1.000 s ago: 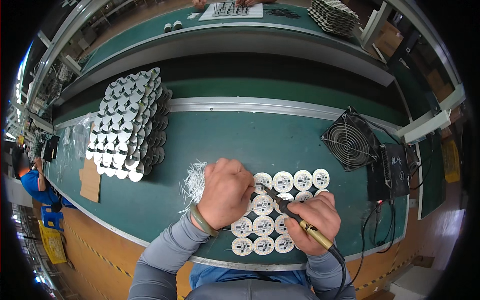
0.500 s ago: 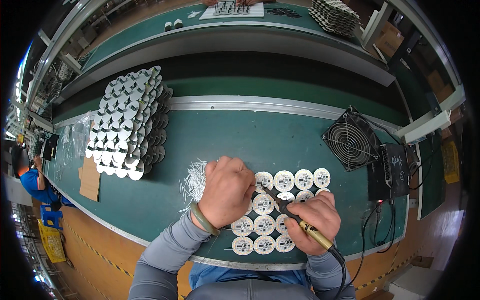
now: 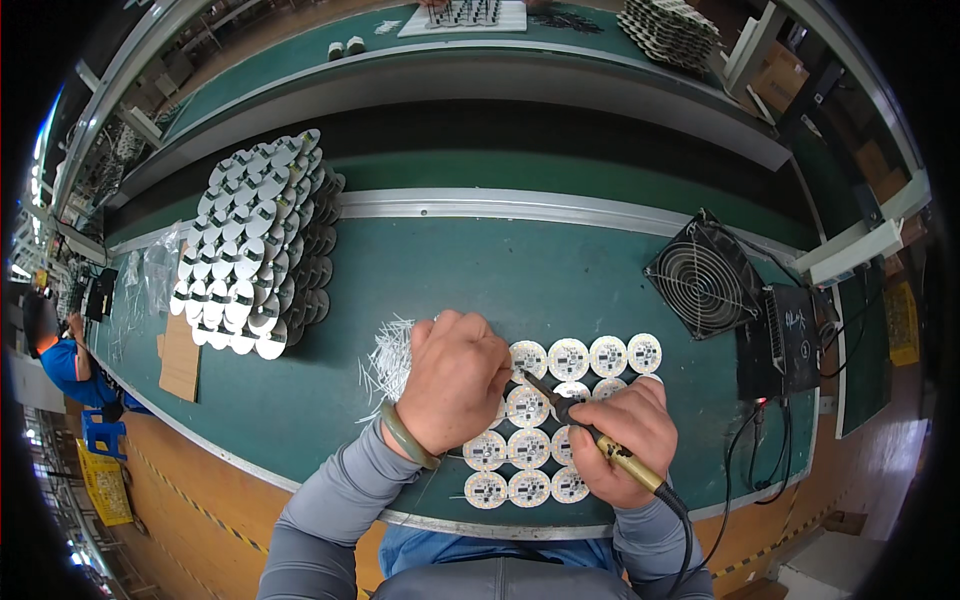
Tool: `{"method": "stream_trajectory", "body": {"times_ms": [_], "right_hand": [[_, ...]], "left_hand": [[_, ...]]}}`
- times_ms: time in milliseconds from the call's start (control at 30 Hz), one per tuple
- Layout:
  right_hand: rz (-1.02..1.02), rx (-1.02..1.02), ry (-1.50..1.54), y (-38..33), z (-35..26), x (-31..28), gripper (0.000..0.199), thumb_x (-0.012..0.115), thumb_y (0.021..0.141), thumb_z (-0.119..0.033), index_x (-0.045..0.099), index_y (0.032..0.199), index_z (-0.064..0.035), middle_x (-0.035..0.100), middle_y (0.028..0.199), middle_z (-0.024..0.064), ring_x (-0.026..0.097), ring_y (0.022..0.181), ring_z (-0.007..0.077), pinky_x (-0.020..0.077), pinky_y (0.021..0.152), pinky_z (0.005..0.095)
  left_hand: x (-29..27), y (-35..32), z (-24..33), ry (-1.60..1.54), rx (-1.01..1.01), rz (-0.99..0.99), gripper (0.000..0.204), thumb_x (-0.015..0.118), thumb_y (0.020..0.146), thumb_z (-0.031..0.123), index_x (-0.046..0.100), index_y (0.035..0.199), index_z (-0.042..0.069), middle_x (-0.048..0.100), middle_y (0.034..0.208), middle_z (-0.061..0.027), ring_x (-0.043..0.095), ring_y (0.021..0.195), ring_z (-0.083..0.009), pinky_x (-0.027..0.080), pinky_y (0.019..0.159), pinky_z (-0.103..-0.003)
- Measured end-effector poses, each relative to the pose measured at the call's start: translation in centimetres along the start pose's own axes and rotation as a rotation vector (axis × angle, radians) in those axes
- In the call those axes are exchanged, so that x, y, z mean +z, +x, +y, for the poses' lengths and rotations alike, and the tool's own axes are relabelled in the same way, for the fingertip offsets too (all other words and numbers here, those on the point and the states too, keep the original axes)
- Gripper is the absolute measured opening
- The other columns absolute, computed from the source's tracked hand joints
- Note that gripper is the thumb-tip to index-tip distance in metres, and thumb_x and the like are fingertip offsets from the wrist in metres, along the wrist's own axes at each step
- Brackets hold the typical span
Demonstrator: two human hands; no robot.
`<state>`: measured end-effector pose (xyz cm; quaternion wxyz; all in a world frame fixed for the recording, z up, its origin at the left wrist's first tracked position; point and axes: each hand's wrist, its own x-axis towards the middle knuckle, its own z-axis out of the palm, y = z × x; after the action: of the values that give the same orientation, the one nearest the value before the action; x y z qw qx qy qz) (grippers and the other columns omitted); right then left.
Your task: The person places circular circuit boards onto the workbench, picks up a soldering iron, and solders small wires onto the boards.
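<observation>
Green workbench (image 3: 420, 270) on a factory line, grid of round white LED circuit boards (image 3: 530, 445) at its near edge as landmark. Right hand (image 3: 625, 440) over the grid's right side, fist-gripping a soldering iron (image 3: 600, 445), tip on an upper-row board; left hand (image 3: 455, 380) curled over the grid's left, fingers pinched at the tip, contents hidden. White wire pile (image 3: 385, 355) left of the grid, stacked boards (image 3: 250, 250) far left, fan (image 3: 700, 285) upper right.

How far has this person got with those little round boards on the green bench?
Hard to say what is finished: solder joints are too small to see. In hand: the right hand holds a soldering iron, its tip at a round board in the grid of boards, beside the left hand. A pile of short white wires lies by that hand. A big stack of round boards waits at the left.
</observation>
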<state>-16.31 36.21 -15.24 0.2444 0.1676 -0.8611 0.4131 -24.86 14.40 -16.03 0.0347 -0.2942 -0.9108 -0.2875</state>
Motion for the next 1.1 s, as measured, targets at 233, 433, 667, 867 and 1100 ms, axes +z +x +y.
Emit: {"method": "stream_trajectory", "body": {"times_ms": [233, 433, 667, 867, 1100], "right_hand": [[0.064, 0.206, 0.138, 0.1, 0.3, 0.0, 0.019, 0.077, 0.075, 0.001, 0.076, 0.093, -0.0026, 0.069, 0.077, 0.0072, 0.064, 0.068, 0.0221, 0.0483, 0.068, 0.0355], [0.071, 0.430, 0.215, -0.3, 0.0, -0.2, 0.018, 0.076, 0.077, 0.003, 0.076, 0.095, -0.0011, 0.070, 0.080, 0.0090, 0.065, 0.073, 0.0204, 0.0481, 0.069, 0.0327], [0.109, 0.377, 0.217, -0.7, 0.2, -0.4, 0.021, 0.076, 0.077, 0.003, 0.076, 0.098, -0.0006, 0.071, 0.082, 0.0091, 0.065, 0.074, 0.0210, 0.0469, 0.074, 0.0345], [0.116, 0.279, 0.189, -1.0, 0.5, -0.1, 0.023, 0.077, 0.077, 0.001, 0.075, 0.100, -0.0009, 0.071, 0.085, 0.0094, 0.063, 0.075, 0.0217, 0.0461, 0.074, 0.0356], [0.153, 0.219, 0.168, -0.6, 0.2, -0.7, 0.021, 0.077, 0.079, 0.001, 0.074, 0.100, -0.0011, 0.069, 0.081, 0.0064, 0.062, 0.071, 0.0205, 0.0456, 0.075, 0.0354]], "left_hand": [[0.1, 0.1, 0.0, 0.008, 0.017, 0.008, 0.017, 0.079, 0.071, 0.004, 0.070, 0.082, 0.013, 0.061, 0.088, -0.0028, 0.057, 0.092, -0.0279, 0.036, 0.083, -0.043], [0.1, 0.0, -0.1, 0.024, 0.021, 0.013, 0.016, 0.079, 0.072, 0.004, 0.070, 0.081, 0.014, 0.060, 0.087, -0.0027, 0.057, 0.091, -0.0277, 0.036, 0.082, -0.042], [0.1, 0.1, 0.0, 0.038, 0.003, -0.012, 0.014, 0.079, 0.073, 0.005, 0.071, 0.080, 0.014, 0.060, 0.087, -0.0024, 0.057, 0.093, -0.0273, 0.035, 0.084, -0.043], [0.1, -0.2, -0.1, 0.031, -0.008, -0.018, 0.015, 0.079, 0.072, 0.005, 0.071, 0.080, 0.014, 0.061, 0.088, -0.0023, 0.057, 0.094, -0.0274, 0.035, 0.085, -0.043], [-0.4, -0.2, 0.1, 0.073, 0.072, 0.050, 0.015, 0.078, 0.073, 0.002, 0.071, 0.081, 0.013, 0.064, 0.088, -0.0031, 0.058, 0.092, -0.0284, 0.039, 0.084, -0.044]]}}
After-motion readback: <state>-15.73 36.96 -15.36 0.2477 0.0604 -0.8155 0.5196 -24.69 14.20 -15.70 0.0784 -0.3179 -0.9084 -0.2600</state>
